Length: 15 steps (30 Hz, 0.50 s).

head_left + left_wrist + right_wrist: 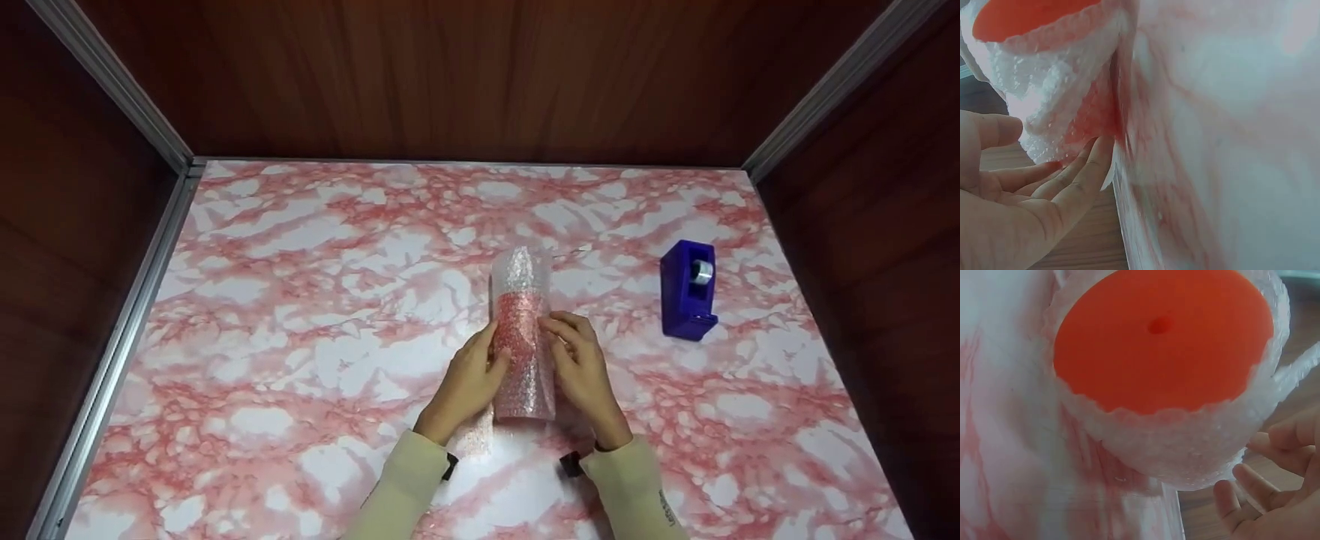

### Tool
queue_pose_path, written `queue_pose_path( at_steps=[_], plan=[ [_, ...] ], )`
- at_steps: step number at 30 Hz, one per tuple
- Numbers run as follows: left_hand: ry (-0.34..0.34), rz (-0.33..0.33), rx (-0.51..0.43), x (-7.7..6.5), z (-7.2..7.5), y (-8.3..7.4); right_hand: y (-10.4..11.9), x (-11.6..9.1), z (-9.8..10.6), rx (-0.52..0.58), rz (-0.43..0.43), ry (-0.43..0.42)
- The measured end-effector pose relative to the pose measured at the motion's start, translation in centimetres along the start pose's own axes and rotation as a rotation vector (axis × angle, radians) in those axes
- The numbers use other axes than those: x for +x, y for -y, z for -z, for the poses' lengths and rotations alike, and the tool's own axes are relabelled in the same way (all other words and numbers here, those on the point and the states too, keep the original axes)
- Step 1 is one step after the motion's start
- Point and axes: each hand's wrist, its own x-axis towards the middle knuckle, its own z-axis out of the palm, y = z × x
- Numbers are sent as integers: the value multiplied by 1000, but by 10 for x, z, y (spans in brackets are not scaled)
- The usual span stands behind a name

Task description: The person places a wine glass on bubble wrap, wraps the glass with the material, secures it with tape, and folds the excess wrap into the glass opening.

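Observation:
A red cylinder wrapped in bubble wrap [523,352] lies lengthwise on the table, with empty clear wrap past its far end. In the right wrist view its flat orange-red end face [1162,354] has a small hole, and a flap of wrap [1297,368] sticks out at the side. My left hand [469,379] holds the cylinder's left side, thumb on top and fingers reaching low along the wrap [1044,95]. On the other side, my right hand [585,367] touches the wrap with loosely bent fingers [1258,486]; its thumb stands apart from them.
A blue tape dispenser [686,292] with a tape roll stands to the right on the red-and-white marbled table [300,360]. Dark wooden panels [465,82] with metal edge strips enclose the left, back and right sides.

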Motion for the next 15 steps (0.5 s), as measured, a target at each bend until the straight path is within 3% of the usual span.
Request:
queue_pose_path(
  at_steps=[8, 15],
  plan=[
    [101, 133, -57, 1, -2, 0, 0, -4, -5, -125, 119, 16],
    [118, 140, -38, 4, -2, 1, 1, -2, -5, -278, 233, 10]
  ],
)
